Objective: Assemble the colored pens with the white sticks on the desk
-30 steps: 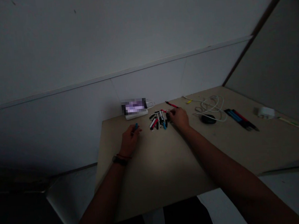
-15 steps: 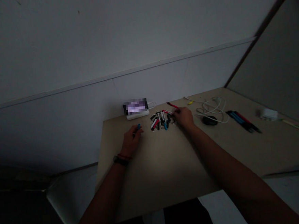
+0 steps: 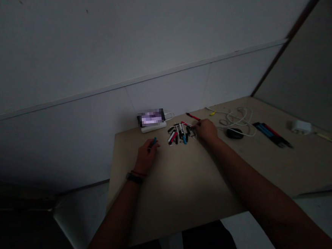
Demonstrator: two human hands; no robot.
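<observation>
So we have the left hand (image 3: pixel 146 155) closed on a blue pen (image 3: pixel 154 142), just beside the pen pile (image 3: pixel 179 133) on the table (image 3: pixel 170 185). Right hand (image 3: pixel 208 131) touches the pile's edge; we cannot tell its grip. Most pens remain heaped, with a separate row of pens (image 3: pixel 271 134) off right.

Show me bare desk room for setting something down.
Bare desk lies in front of the pen pile, toward the near edge; another patch lies in front of the mouse and the row of pens. Crowded: around the pile, by the right hand, and along the white cable.
</observation>
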